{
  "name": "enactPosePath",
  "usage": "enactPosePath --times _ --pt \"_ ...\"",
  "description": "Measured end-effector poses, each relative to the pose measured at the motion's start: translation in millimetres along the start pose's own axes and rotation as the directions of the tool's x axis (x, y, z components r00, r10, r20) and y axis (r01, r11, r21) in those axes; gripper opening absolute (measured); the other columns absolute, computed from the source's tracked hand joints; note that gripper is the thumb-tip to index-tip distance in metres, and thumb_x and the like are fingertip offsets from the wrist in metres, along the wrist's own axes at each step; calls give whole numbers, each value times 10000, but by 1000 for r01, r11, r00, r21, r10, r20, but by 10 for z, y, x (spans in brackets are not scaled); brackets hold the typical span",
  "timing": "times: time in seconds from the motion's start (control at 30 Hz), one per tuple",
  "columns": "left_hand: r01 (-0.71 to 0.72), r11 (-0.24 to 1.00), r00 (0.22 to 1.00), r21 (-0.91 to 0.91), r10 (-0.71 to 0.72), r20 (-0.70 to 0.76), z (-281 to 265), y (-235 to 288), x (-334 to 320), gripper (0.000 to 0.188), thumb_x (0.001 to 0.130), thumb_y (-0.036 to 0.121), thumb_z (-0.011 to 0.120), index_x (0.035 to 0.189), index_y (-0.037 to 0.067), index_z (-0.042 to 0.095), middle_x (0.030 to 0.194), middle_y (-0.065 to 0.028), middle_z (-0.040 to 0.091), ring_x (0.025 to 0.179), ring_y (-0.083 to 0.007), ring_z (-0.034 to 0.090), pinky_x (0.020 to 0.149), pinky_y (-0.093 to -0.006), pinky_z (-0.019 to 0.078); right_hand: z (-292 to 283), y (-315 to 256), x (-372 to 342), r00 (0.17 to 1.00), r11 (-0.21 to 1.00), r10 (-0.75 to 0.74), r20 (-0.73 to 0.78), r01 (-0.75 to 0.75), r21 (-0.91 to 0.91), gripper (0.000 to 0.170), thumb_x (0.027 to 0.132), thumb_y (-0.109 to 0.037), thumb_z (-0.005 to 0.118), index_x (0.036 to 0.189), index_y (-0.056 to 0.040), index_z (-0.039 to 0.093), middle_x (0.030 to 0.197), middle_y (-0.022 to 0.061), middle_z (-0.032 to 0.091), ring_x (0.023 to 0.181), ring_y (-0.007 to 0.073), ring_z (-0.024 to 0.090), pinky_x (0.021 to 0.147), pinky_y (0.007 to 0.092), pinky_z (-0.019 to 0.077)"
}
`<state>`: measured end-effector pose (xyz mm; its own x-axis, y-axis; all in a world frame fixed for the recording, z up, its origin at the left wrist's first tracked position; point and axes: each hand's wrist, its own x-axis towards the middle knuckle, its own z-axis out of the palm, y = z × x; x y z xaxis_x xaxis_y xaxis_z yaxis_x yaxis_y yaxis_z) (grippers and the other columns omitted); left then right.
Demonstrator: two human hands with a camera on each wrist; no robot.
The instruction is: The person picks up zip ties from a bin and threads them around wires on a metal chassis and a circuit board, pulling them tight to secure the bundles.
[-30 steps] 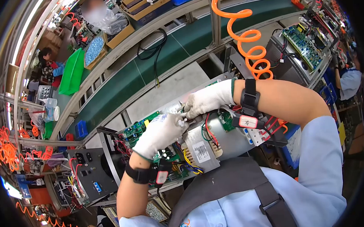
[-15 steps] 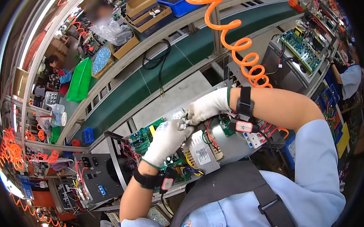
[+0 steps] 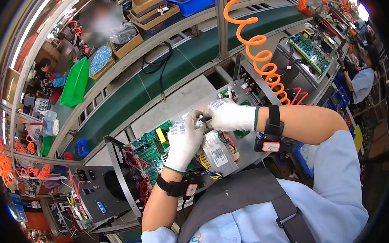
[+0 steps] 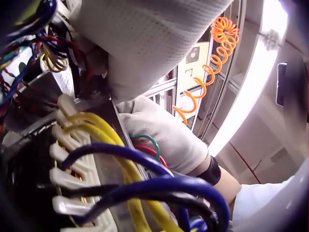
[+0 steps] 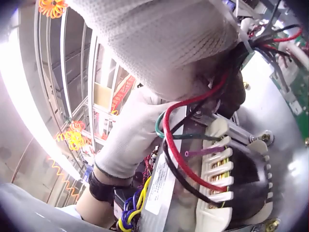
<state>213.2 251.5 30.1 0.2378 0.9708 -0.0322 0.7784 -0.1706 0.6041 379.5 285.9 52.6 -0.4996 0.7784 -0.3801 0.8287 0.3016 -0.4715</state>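
Observation:
Both hands wear white knit gloves and meet over a metal chassis [image 3: 165, 109]. My left hand [image 3: 185, 139] pinches a small white piece [image 3: 199, 120] at its fingertips. From the right, my right hand [image 3: 232, 115] reaches in with curled fingers, their tips right beside the left hand's. In the right wrist view, a red wire [image 5: 169, 121] and a black one run up from the transformer [image 5: 246, 188] into the right hand's grip. The transformer carries a white label [image 3: 220, 155]. Yellow wires [image 4: 128, 164] and blue wires [image 4: 188, 186] leave its other side.
A green circuit board [image 3: 150, 143] lies inside the chassis at left, near a black fan panel [image 3: 99, 186]. An orange coiled hose [image 3: 256, 40] hangs at the right. Beyond runs a green conveyor [image 3: 128, 92], with a green bin [image 3: 74, 83] behind it.
The right hand and forearm have come lower and turned more level, uncovering parts at the chassis's right end. The two hands stay together at the fingertips, and the head view has shifted slightly.

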Motion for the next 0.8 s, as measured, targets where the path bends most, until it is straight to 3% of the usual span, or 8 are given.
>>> enactPosePath --times 0.2,0.33,0.37,0.53,0.6,0.63,0.77,0.8 --pt "26 999 1000 -19 -26 4 -46 -10 -9 261 828 281 619 999 89 663 848 -163 677 803 -309 668 724 -415 511 -22 171 64 996 934 -86 23 73 349 341 832 -195 566 1108 -22 667 872 155 692 804 187 640 775 318 492" --pt "129 982 988 -141 -115 101 -86 -4 -13 275 835 290 610 1003 78 658 852 -164 674 801 -315 665 710 -414 502 -76 329 193 926 916 -377 1 373 150 317 831 -183 569 1064 2 677 857 151 696 757 204 637 724 318 495" --pt "49 979 998 -196 -41 45 -41 -70 -7 224 853 167 599 1015 21 651 662 -29 594 569 -96 545 552 -270 450 -115 273 169 934 925 -356 22 348 150 308 823 -178 584 1052 2 682 846 147 696 740 204 635 708 320 494" --pt "8 991 1000 -136 -7 6 -49 -42 -33 235 859 169 608 1023 4 640 663 -37 585 560 -95 535 543 -262 444 -161 384 337 829 831 -547 118 554 -37 272 783 -178 653 987 -6 707 801 149 691 685 206 626 663 329 488" --pt "48 987 999 -155 -43 31 -97 30 -65 238 865 172 613 1031 4 637 663 -40 583 557 -96 535 539 -259 441 -77 481 467 842 846 -532 90 532 31 260 782 -200 660 951 -8 708 761 170 677 652 235 616 637 347 484" --pt "30 995 999 -99 -31 -11 -98 36 -60 333 842 276 613 1086 50 636 776 -155 668 690 -293 666 669 -393 502 -78 464 475 850 855 -517 97 519 8 259 782 -201 660 945 -6 707 751 172 674 644 240 612 632 350 483" --pt "160 967 983 -199 -137 125 -275 171 -158 365 837 257 625 1134 46 605 793 -167 672 729 -300 673 696 -385 505 -56 332 432 928 921 -370 49 373 -111 83 679 -145 687 691 -64 674 696 149 626 652 348 591 582 393 473" --pt "139 971 984 -193 -113 141 -304 154 -156 371 835 253 627 1142 46 599 810 -173 674 755 -303 674 709 -384 506 -55 343 442 917 912 -390 83 397 -106 139 719 -166 672 773 -39 684 703 149 641 642 304 593 595 375 475"
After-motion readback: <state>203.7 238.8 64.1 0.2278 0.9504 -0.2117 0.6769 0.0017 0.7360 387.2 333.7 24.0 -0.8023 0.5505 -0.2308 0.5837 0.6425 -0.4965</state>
